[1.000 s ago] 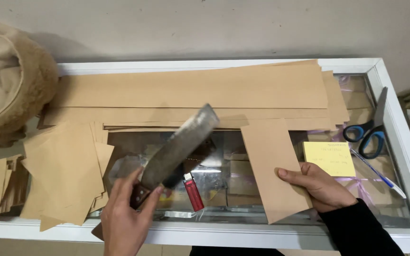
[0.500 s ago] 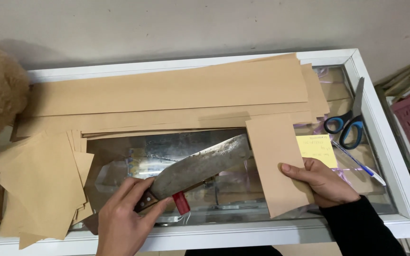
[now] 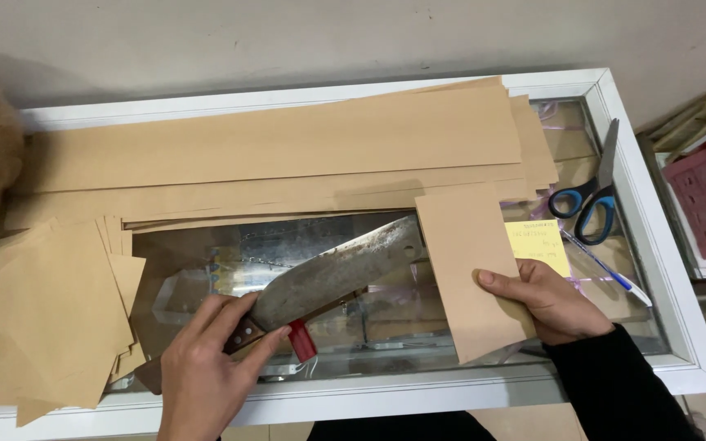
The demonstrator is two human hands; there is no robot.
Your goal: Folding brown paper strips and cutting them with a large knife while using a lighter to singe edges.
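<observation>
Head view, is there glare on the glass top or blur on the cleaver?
Head view: soft even light; the glass top shows faint reflections, no harsh glare; the cleaver in the left hand is sharp; the right hand casts only a faint shadow on the paper strip.

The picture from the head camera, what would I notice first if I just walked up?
Probably the big worn cleaver, gripped by the left hand in the middle of the glass-topped counter. Next, the brown paper strip under the right hand, and the blue-handled scissors at the right.
</observation>
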